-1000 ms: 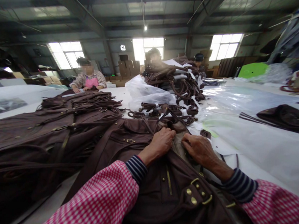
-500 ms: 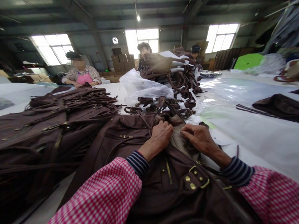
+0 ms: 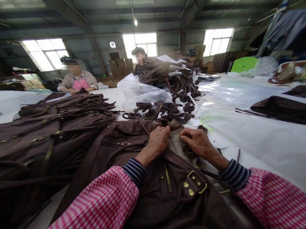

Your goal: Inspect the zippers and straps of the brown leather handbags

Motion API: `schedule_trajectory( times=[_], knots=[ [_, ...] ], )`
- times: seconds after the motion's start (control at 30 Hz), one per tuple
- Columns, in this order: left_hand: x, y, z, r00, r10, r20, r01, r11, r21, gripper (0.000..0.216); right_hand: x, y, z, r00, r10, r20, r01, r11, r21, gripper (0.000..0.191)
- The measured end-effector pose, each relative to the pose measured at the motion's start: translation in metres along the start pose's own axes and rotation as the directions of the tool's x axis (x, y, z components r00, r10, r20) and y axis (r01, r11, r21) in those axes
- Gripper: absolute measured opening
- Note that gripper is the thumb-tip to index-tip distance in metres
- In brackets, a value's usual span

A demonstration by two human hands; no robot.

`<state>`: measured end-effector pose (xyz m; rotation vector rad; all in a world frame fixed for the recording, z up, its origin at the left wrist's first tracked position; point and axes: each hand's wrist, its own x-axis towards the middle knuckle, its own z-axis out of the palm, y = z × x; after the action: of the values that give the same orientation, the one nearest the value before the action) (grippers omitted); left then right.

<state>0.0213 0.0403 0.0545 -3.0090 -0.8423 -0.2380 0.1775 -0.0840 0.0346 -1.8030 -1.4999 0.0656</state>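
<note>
A dark brown handbag point(image 3: 151, 200) with brass zip, studs and buckles lies in front of me. My left hand point(image 3: 158, 141) is closed in a fist at the bag's top edge, gripping the brown material beside the greyish lining point(image 3: 176, 138). Just right of it, my right hand point(image 3: 199, 142) has thumb and forefinger pinched together over the lining. Whatever sits between those fingertips is too small or hidden to make out. A brown strap loop point(image 3: 160, 108) rises beyond the left hand.
Stacked brown bags point(image 3: 52, 126) cover the table to the left. Ahead are bundled straps point(image 3: 155, 109), clear plastic point(image 3: 141, 91) and a heap of handles point(image 3: 177, 83). Another brown piece point(image 3: 281, 109) lies at right, a person's fingers at its edge. Several people work across the table.
The whole view has shifted slightly left and down. Both hands keep nearly the same pose at the bag's top. A person's fingers have come into view at the far right edge.
</note>
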Motion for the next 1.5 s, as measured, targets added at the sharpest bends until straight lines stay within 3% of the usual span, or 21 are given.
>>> schedule_trajectory(
  times=[0.27,0.57,0.97,1.27,1.5],
  knots=[
    [0.004,-0.012,0.008,0.994,0.106,0.029,-0.107,0.994,0.025,0.015,0.001,0.000,0.002,1.000,-0.006,0.010,0.006,1.000,-0.015,0.013],
    [0.002,-0.017,0.021,0.991,0.127,-0.036,-0.127,0.992,0.002,0.020,-0.001,0.000,0.002,1.000,-0.001,0.004,0.001,0.999,0.033,0.015],
    [0.006,-0.015,0.010,0.997,0.070,0.010,-0.069,0.992,-0.104,0.024,0.000,0.003,0.002,1.000,-0.013,0.024,0.012,0.999,0.053,0.017],
    [0.003,-0.020,0.014,0.993,0.118,-0.013,-0.119,0.981,-0.152,0.029,-0.003,0.000,0.003,0.999,-0.004,0.051,0.000,0.997,0.072,0.017],
    [0.000,-0.021,0.012,0.991,0.125,-0.041,-0.130,0.980,-0.149,0.026,-0.002,0.017,0.013,0.997,-0.009,0.076,0.004,0.998,0.069,0.019]
  ],
)
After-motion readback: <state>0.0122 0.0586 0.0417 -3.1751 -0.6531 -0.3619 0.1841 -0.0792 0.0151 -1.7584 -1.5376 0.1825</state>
